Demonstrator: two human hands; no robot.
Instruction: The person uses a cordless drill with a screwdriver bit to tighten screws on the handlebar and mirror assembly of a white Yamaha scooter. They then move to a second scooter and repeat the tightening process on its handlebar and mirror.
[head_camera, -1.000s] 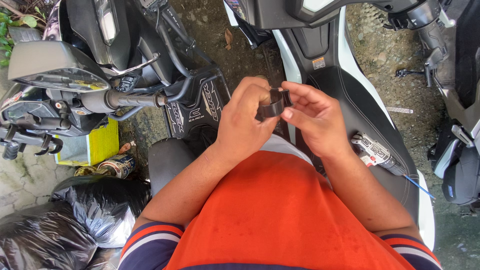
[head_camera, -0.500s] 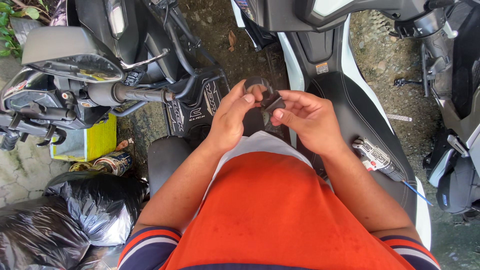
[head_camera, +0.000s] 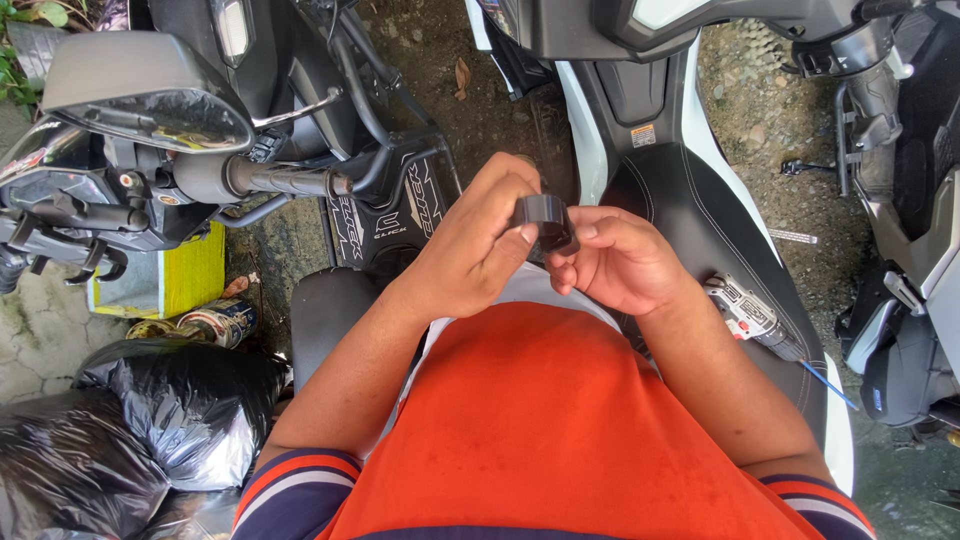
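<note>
An orange shirt (head_camera: 560, 440) with navy sleeves (head_camera: 300, 480) striped orange and white; both forearms bare.

A white scooter with a black seat (head_camera: 690, 215) stands on bare, stony ground (head_camera: 760, 110), a small tool with a blue-tipped shaft (head_camera: 757, 322) lying on the seat's right edge. To the left, a black scooter's handlebar grip (head_camera: 285, 181) and mirror (head_camera: 140, 95) jut into view above a yellow box (head_camera: 190, 275) and two tin cans (head_camera: 205, 322). Shiny black plastic bags (head_camera: 150, 430) are heaped in the lower left corner. A grey scooter (head_camera: 905, 250) is parked at far right.
</note>
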